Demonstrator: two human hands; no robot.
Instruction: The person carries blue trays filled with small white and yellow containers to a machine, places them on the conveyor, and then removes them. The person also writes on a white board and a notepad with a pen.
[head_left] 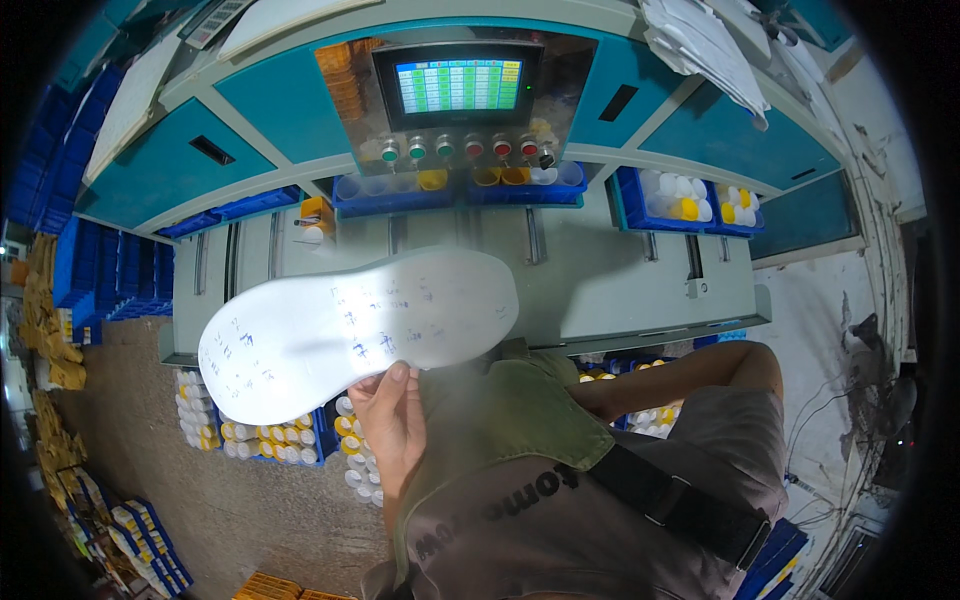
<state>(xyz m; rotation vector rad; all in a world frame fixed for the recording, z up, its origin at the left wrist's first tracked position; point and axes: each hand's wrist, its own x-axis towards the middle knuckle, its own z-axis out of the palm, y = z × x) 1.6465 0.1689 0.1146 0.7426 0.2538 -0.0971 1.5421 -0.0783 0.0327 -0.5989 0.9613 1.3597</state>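
The left hand (pixel 392 415) pinches a white sole-shaped sheet (pixel 300 330) by its near edge, over the left of the surface (pixel 630 280). It looks light and stiffish, best held at its narrow middle. The right hand (pixel 598 398) is mostly hidden; I cannot tell its grip.

A fisheye camera worn on the person's head, the left one of a side-by-side pair, looks down and ahead. The wearer's own torso (pixel 560 530) rises from six o'clock, close beneath the lens. The left hand (pixel 392 420), toward seven o'clock from the centre, is also near. A control panel (pixel 460 135) sits at twelve, farther off, facing the lens. Toward eight, the floor (pixel 225 515) lies well below. Straight edges bow toward the round, dark rim.
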